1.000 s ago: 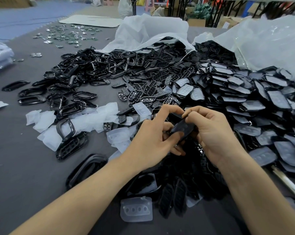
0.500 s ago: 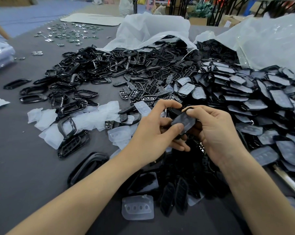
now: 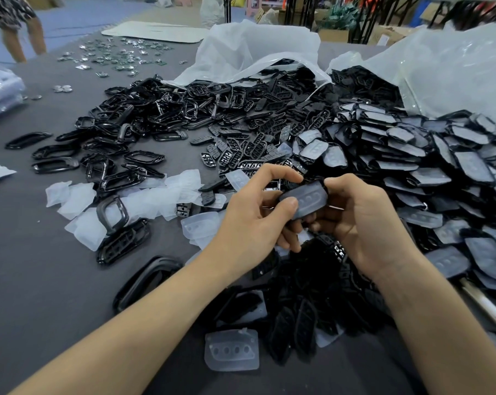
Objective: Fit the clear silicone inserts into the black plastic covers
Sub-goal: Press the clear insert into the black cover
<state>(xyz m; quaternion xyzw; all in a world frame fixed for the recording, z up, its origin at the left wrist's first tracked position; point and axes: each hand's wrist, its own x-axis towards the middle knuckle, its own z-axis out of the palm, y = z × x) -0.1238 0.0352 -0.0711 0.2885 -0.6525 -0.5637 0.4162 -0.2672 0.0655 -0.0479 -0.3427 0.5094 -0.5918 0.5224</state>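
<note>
A small black plastic cover with a clear silicone insert lying in its face (image 3: 306, 199) is held above the grey table (image 3: 41, 280) by both hands. The left hand (image 3: 252, 223) grips its near-left end, thumb pressed flat on the insert and fingers curled beneath. The right hand (image 3: 363, 226) pinches its right end with curled fingers. Beyond the held cover and a little to its left, a crumpled clear plastic bag (image 3: 255, 49) lies on its side with its mouth open. Glossy black frames and slotted black covers (image 3: 212, 109) spill out of it across the table. Beyond the held cover to its right, a second, larger clear plastic bag (image 3: 454, 69) also lies open, with dark pieces packed in its mouth (image 3: 363, 84). A broad heap of black covers already bearing cloudy inserts (image 3: 412, 155) spreads from it and reaches just beside the held cover on the right. Left of the held cover lie loose clear silicone inserts (image 3: 144, 201) among stray black frames. Nearer than the held cover, one four-holed clear insert (image 3: 232, 350) lies flat beside a dark pile of bare covers (image 3: 298, 309). Far beyond on the left, small shiny metal pieces (image 3: 118, 57) are scattered.
</note>
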